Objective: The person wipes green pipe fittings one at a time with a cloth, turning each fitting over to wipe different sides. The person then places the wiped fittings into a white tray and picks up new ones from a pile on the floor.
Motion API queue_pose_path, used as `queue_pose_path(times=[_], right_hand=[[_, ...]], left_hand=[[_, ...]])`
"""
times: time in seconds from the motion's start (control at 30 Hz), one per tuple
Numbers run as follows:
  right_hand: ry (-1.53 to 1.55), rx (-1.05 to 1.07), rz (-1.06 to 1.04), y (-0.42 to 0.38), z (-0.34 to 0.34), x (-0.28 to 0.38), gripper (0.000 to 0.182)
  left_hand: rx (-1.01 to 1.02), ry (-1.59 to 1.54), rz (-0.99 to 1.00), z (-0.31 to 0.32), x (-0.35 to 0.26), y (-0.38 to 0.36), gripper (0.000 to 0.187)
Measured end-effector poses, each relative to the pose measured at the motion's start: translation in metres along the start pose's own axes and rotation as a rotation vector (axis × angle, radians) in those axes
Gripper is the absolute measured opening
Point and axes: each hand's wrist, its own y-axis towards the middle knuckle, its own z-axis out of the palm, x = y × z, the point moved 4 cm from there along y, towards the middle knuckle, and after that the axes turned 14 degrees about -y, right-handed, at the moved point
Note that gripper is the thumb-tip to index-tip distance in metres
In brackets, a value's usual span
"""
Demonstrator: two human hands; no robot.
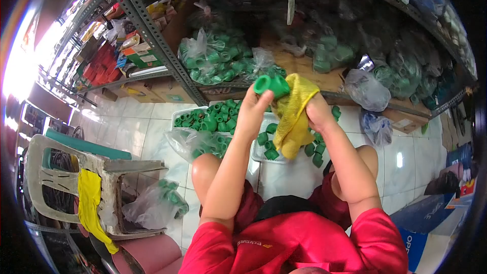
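In the head view, the green plastic fitting [271, 85] was just above the middle of the frame, held up in the air over the floor [401, 172]. Your left hand [250, 114] had its fingers closed around the near end, the thumb pressed along the side and the round opening turned toward the upper left. Your right hand [318, 110] was clenched on a yellow cloth [294, 116], which lay against the fitting's other end and hung down in soft folds; whether those fingers also gripped the fitting through the fabric, you could not tell.

The fitting looked light, rigid and hardly fragile, so a moderate squeeze would likely have done it no harm. Its smooth, curved wall might have slipped or rolled under a loose pinch. The best hold was around the outside of the barrel, thumb opposite the fingers, clear of the opening. The cloth looked limp and thick, best bunched in the fist so that its loose tail did not drag.

Below your hands, a white tray [266, 162] held a few green pieces, and a fuller tray [188, 109] stood at centre left, beside a clear bag [182, 142].
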Motion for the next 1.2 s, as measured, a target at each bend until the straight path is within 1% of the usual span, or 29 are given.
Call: queue_pose_path(times=[0.03,0.1,0.17,0.2,0.23,0.27,0.3,0.37,0.4,0.43,0.5,0.53,0.6,0.63,0.7,0.73,0.77,0.8,0.83,0.9,0.93,0.97,1.0,1.03,1.07,1.1,1.13,1.17,1.2], right_hand=[[0.001,0.006,-0.001,0.001,-0.005,-0.002,0.03],[0.007,0.068,-0.011,0.003,-0.017,-0.005,0.031],[-0.044,0.095,-0.007,-0.002,-0.022,-0.005,0.032],[-0.33,0.138,-0.059,-0.006,-0.021,0.0,0.034],[-0.615,0.179,-0.112,-0.011,-0.019,0.005,0.036],[-0.827,0.223,-0.094,-0.018,-0.01,0.015,0.041],[-0.825,0.223,-0.093,-0.019,-0.002,0.015,0.041],[-0.915,0.4,-0.074,-0.026,0.016,0.009,0.044],[-0.848,0.352,-0.266,-0.022,0.022,-0.005,0.046],[-0.923,0.37,-0.263,-0.018,0.02,-0.02,0.045],[-1.213,0.32,-0.165,-0.015,0.021,-0.026,0.043],[-1.211,0.32,-0.166,-0.013,0.02,-0.03,0.043],[-0.898,0.315,-0.255,-0.012,0.02,-0.035,0.04],[-0.9,0.313,-0.254,-0.011,0.018,-0.037,0.04],[-0.086,0.401,0.117,-0.011,0.021,-0.045,0.035],[0.14,0.427,0.236,-0.014,0.024,-0.044,0.028],[0.138,0.43,0.233,-0.014,0.025,-0.048,0.028],[0.306,0.393,0.315,-0.015,0.025,-0.059,0.027],[0.473,0.352,0.398,-0.015,0.025,-0.067,0.025],[0.435,0.341,0.381,-0.012,0.025,-0.066,0.029],[0.077,0.24,0.2,-0.008,0.019,-0.059,0.029],[-0.276,0.138,0.013,-0.005,0.016,-0.049,0.029],[-0.529,0.088,-0.082,-0.006,0.017,-0.038,0.027],[-0.527,0.088,-0.084,-0.007,0.019,-0.038,0.027],[-0.659,0.049,-0.179,-0.01,0.021,-0.035,0.025],[-0.79,0.007,-0.272,-0.013,0.022,-0.032,0.024],[-1.109,-0.028,-0.272,-0.014,0.02,-0.034,0.025],[-1.109,-0.029,-0.271,-0.014,0.021,-0.037,0.025],[-1.189,-0.054,-0.3,-0.016,0.023,-0.04,0.025]], left_hand=[[-0.124,-0.14,-0.03,-0.01,0.004,0.004,0.036],[-0.18,-0.163,-0.029,-0.024,0.002,0.008,0.039],[-0.25,-0.13,-0.077,-0.033,0.001,0.009,0.046],[-0.253,-0.095,-0.079,-0.033,0.0,0.008,0.053],[-0.255,-0.095,-0.078,-0.031,0.0,0.007,0.053],[-0.273,-0.055,-0.073,-0.028,-0.002,0.006,0.052],[-0.291,-0.012,-0.068,-0.026,-0.003,0.004,0.052],[-0.312,0.041,-0.054,-0.035,0.012,0.008,0.049],[-0.331,0.092,-0.035,-0.034,0.012,0.01,0.046],[-0.329,0.092,-0.036,-0.033,0.014,0.008,0.046],[-0.225,0.41,0.078,-0.015,0.001,0.0,0.046],[-0.234,0.388,0.116,-0.018,0.009,0.002,0.045],[-0.215,0.371,0.126,-0.011,0.008,-0.001,0.044],[-0.202,0.352,0.138,-0.008,0.008,-0.003,0.044],[-0.164,0.31,0.16,-0.01,0.013,-0.001,0.043],[-0.083,0.241,0.184,-0.007,0.015,-0.001,0.041],[-0.002,0.173,0.206,-0.003,0.013,-0.002,0.039],[0.066,0.177,0.196,-0.006,0.019,0.001,0.036],[0.067,0.176,0.197,-0.009,0.021,0.002,0.036],[0.097,0.182,0.108,-0.011,0.019,0.002,0.036],[0.12,0.357,0.18,-0.015,0.016,0.003,0.042],[0.116,0.355,0.185,-0.013,0.009,0.0,0.042],[-0.005,0.259,-0.015,-0.015,0.007,-0.003,0.049],[-0.122,0.162,-0.217,-0.018,0.008,-0.006,0.056],[-0.139,0.101,-0.29,-0.024,0.012,-0.004,0.067],[-0.136,0.104,-0.295,-0.028,0.012,-0.002,0.067],[-0.14,0.214,-0.325,-0.033,0.013,-0.002,0.068],[-0.146,0.323,-0.351,-0.036,0.014,-0.001,0.07],[-0.188,0.288,-0.366,-0.04,0.018,0.001,0.067]])
